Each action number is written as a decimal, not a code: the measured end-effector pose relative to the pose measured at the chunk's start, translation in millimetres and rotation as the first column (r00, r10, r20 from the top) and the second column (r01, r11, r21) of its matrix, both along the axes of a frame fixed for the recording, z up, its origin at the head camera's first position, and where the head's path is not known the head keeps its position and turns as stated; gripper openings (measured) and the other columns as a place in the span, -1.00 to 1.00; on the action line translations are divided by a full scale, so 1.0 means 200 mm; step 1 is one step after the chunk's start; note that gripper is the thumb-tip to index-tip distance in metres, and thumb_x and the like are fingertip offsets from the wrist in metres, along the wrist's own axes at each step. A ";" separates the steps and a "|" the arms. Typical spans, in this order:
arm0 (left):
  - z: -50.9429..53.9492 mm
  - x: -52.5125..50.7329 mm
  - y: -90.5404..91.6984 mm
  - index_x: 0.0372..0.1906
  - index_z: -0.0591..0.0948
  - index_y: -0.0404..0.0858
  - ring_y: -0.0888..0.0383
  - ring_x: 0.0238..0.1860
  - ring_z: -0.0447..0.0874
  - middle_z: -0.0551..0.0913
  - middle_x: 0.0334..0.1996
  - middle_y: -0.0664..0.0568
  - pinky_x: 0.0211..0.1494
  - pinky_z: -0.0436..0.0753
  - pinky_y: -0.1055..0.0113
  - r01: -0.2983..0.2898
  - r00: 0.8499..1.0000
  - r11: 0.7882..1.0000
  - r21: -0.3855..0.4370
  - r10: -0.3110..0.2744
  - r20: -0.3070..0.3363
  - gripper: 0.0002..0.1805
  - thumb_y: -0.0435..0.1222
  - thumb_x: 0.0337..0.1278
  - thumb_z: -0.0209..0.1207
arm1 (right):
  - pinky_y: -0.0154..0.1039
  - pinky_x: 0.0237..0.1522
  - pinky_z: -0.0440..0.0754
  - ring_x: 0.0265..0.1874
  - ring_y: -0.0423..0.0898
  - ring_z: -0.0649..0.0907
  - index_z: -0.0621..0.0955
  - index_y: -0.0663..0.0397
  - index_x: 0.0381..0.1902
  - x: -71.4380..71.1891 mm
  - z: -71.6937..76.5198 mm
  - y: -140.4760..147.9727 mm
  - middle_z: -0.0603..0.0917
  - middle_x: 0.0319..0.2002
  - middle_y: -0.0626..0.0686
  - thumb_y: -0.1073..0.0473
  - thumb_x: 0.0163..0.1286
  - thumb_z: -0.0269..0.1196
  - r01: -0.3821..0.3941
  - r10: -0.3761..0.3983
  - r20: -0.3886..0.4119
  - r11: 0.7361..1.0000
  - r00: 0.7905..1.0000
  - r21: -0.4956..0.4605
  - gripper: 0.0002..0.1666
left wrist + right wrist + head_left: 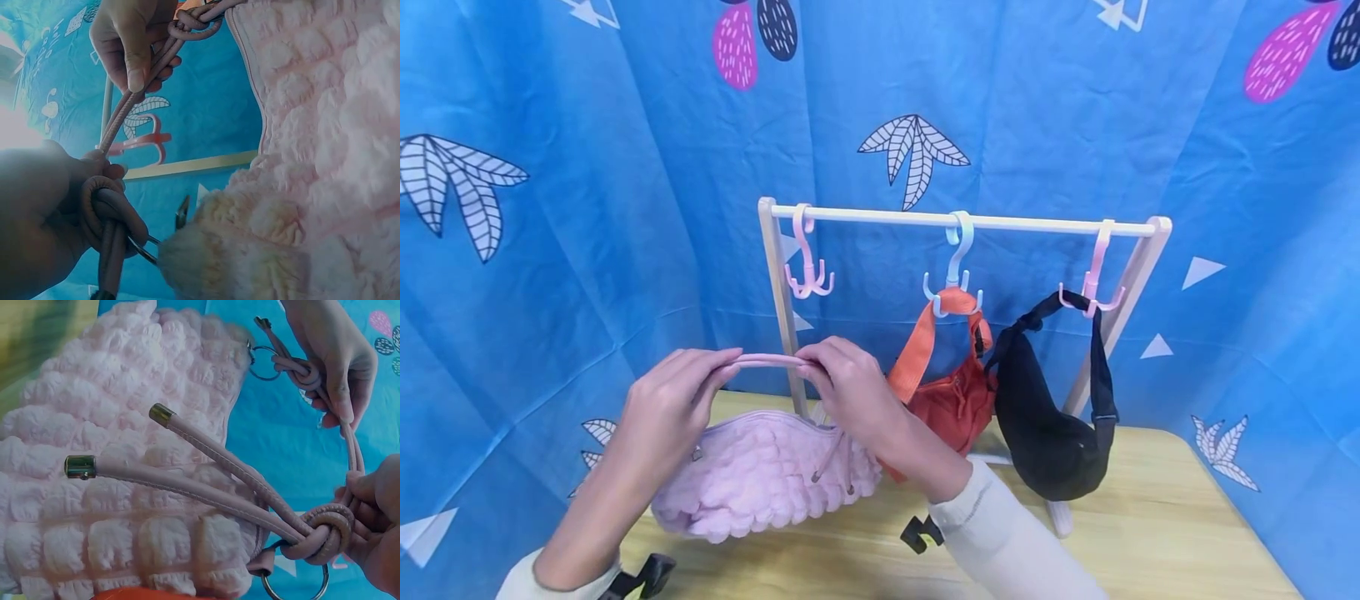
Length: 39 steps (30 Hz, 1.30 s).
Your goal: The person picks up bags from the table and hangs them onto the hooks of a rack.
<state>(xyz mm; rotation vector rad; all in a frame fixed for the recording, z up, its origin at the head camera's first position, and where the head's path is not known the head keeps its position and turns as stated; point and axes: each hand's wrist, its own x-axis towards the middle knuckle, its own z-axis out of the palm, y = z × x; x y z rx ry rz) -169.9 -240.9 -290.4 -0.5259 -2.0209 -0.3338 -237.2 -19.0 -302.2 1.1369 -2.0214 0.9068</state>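
A pale pink, puffy quilted handbag (pixel 767 479) hangs from its thin pink cord strap (pixel 767 360), low over the table. My left hand (pixel 672 392) pinches the strap's left part between thumb and fingers, while my right hand (pixel 853 387) pinches the right part; a short stretch runs taut between them. Knots tie the strap to metal rings, and the right wrist view shows one knot (pixel 325 534) beside my right hand, its loose ends capped in metal. The left wrist view has the other knot (pixel 112 209) close to my left hand.
Behind the bag stands a rack with a white rail (pixel 880 217). A pink hook (pixel 807 262) on its left holds nothing. An orange-red bag (pixel 955 400) hangs from the blue hook (pixel 958 250), a black bag (pixel 1052 425) from the right pink hook (pixel 1097 267). Blue curtains surround the wooden table (pixel 1165 517).
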 end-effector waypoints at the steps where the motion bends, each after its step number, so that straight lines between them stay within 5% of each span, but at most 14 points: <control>1: 0.00 -0.01 0.01 -0.02 0.79 -0.33 0.05 -0.32 0.73 0.82 -0.31 -0.10 -0.30 0.69 0.18 -0.002 1.000 1.000 0.002 0.002 0.003 -0.68 -0.50 0.07 0.44 | -0.41 -0.11 0.77 -0.27 -0.10 0.75 0.75 0.19 -0.07 -0.01 0.00 0.01 0.76 -0.25 0.09 0.29 0.35 0.41 0.007 -0.007 -0.006 1.000 1.000 0.001 -0.79; 7: 0.02 -0.04 0.03 -0.02 0.78 -0.33 0.01 -0.29 0.77 0.82 -0.30 -0.13 -0.26 0.73 0.08 -0.012 0.999 1.000 0.022 0.011 0.038 -0.72 -0.48 0.12 0.42 | -0.35 -0.09 0.79 -0.24 -0.11 0.73 0.75 0.16 -0.05 -0.02 0.03 0.03 0.73 -0.22 0.08 0.25 0.37 0.41 0.060 -0.060 -0.005 0.998 0.998 0.009 -0.79; 14: 0.05 -0.08 0.06 -0.03 0.79 -0.33 0.02 -0.29 0.76 0.84 -0.28 -0.13 -0.31 0.64 0.30 -0.001 0.999 0.999 0.039 -0.001 0.034 -0.75 -0.45 0.16 0.41 | -0.33 -0.12 0.79 -0.28 -0.12 0.70 0.74 0.16 -0.06 -0.04 0.07 0.05 0.71 -0.23 0.08 0.23 0.38 0.41 0.088 -0.089 0.041 0.996 0.995 0.023 -0.79; 25: 0.12 -0.15 0.11 -0.02 0.78 -0.36 -0.05 -0.33 0.74 0.83 -0.31 -0.19 -0.36 0.67 0.09 0.026 1.000 0.996 0.088 -0.027 0.008 -0.77 -0.42 0.23 0.36 | -0.37 -0.21 0.78 -0.31 -0.12 0.67 0.73 0.18 -0.07 -0.08 0.15 0.08 0.70 -0.26 0.10 0.21 0.41 0.38 0.092 -0.093 0.095 0.996 0.991 0.009 -0.80; 31: 0.14 -0.19 0.13 0.01 0.77 -0.36 -0.08 -0.28 0.76 0.82 -0.28 -0.21 -0.22 0.78 0.01 0.026 0.999 0.993 0.112 -0.029 0.023 -0.76 -0.40 0.27 0.33 | -0.40 -0.26 0.75 -0.35 -0.13 0.64 0.73 0.18 -0.08 -0.11 0.20 0.09 0.69 -0.26 0.10 0.22 0.44 0.36 0.100 -0.100 0.110 0.995 0.989 0.010 -0.82; 39: 0.18 -0.26 0.15 -0.02 0.76 -0.41 -0.06 -0.34 0.67 0.81 -0.30 -0.23 -0.33 0.65 0.11 0.049 0.999 0.994 0.094 -0.050 0.014 -0.79 -0.40 0.32 0.30 | -0.28 -0.17 0.80 -0.28 -0.09 0.66 0.72 0.18 -0.03 -0.15 0.23 0.11 0.70 -0.20 0.12 0.22 0.47 0.32 0.145 -0.146 0.130 0.989 0.981 0.018 -0.80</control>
